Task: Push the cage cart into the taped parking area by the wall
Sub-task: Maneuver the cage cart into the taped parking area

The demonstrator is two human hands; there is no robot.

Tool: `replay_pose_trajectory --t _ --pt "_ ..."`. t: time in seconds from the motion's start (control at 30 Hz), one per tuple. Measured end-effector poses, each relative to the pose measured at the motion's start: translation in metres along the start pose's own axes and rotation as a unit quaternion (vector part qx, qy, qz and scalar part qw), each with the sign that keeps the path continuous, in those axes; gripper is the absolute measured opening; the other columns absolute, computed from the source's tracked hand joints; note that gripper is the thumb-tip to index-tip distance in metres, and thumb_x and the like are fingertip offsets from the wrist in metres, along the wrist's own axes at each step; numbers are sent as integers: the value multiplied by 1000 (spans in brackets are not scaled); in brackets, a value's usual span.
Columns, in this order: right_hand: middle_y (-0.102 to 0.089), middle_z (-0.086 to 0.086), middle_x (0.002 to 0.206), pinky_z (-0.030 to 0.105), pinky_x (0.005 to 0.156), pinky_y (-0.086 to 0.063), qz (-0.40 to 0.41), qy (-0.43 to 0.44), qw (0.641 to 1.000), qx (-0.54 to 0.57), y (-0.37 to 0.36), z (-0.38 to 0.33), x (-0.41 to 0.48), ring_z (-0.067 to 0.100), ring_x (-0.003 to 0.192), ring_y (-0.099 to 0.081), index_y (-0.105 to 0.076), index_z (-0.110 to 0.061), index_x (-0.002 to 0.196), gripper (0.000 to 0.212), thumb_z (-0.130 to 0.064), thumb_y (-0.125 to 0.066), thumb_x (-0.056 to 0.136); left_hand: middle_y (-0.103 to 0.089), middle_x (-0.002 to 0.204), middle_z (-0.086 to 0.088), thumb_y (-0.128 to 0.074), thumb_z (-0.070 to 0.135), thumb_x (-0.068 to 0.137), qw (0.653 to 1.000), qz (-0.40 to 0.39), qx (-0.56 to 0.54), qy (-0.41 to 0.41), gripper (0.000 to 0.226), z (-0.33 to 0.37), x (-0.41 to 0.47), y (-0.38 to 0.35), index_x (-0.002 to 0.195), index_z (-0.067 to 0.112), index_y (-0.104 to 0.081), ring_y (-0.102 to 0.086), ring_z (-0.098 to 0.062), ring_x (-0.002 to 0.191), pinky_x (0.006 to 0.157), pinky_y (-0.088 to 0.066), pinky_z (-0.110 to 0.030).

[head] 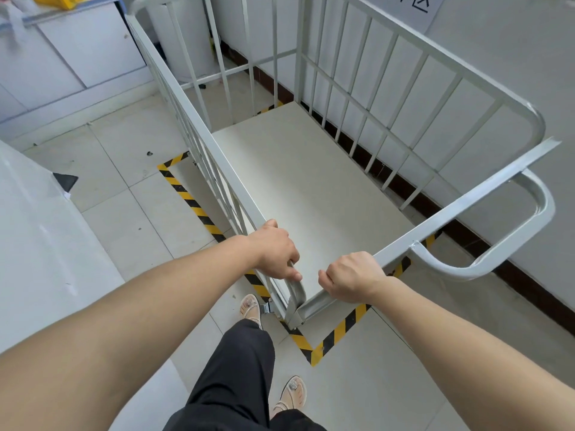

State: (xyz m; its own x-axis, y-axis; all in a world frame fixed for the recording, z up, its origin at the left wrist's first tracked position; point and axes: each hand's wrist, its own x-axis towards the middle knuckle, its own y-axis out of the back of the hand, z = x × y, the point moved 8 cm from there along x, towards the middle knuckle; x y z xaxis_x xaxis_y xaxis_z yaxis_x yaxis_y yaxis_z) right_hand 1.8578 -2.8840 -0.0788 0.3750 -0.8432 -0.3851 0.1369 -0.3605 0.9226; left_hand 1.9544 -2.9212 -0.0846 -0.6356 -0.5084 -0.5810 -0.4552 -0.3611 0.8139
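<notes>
Cage cart (311,188) standing alongside wall (513,73), inside yellow-black floor tape (339,329). Left hand (275,251) closed over top of side rail at near corner. Right hand (353,279) wrapped round near end bar. Platform bare.

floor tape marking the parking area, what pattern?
Diagonal yellow-and-black hazard stripes on the floor tape, clearest in the head view near the cage cart.
</notes>
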Motion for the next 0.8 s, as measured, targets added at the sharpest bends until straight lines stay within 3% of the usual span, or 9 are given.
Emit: replay_pose_trajectory --t 0.07,0.2,0.43,0.67,0.8 --pt "-43 4 57 29 60 -35 1 -1 1000 9 1 -2 -2 27 65 -49 -36 -12 53 55 -39 -21 99 -65 92 4 -32 65 90 1000 2 0 0 49 0 -1 -2 92 25 -61 -50 -20 96 89 -26 -41" --pt "-49 7 65 29 60 -33 17 -8 1000 9 3 -3 -2 28 65 -48 -35 -11 53 54 -38 -23 99 -66 97 2 -32 63 91 1000 12 5 4 48 -1 -1 -4 95 25 -61 -49 -21 101 92 -27 -42" --pt "-39 2 54 29 58 -34 19 -11 1000 12 3 -5 -1 27 62 -48 -35 -11 52 54 -36 -23 98 -66 105 0 -30 62 93 1000 14 12 -4 51 2 -4 0 104 23 -63 -50 -22 107 96 -28 -43" --pt "-36 3 52 28 48 -21 24 -5 1000 -8 3 -6 -3 28 61 -46 -32 -10 52 53 -35 -24 98 -65 107 -1 -28 61 94 999 19 24 -19 53 4 -6 -1 106 22 -62 -50 -22 106 97 -30 -43" --pt "-40 6 56 28 48 -22 25 -11 1000 -7 5 -5 -3 29 61 -46 -32 -10 52 53 -36 -24 98 -64 109 -3 -29 61 94 999 22 19 -26 54 3 -7 0 109 21 -62 -50 -22 106 97 -30 -42"
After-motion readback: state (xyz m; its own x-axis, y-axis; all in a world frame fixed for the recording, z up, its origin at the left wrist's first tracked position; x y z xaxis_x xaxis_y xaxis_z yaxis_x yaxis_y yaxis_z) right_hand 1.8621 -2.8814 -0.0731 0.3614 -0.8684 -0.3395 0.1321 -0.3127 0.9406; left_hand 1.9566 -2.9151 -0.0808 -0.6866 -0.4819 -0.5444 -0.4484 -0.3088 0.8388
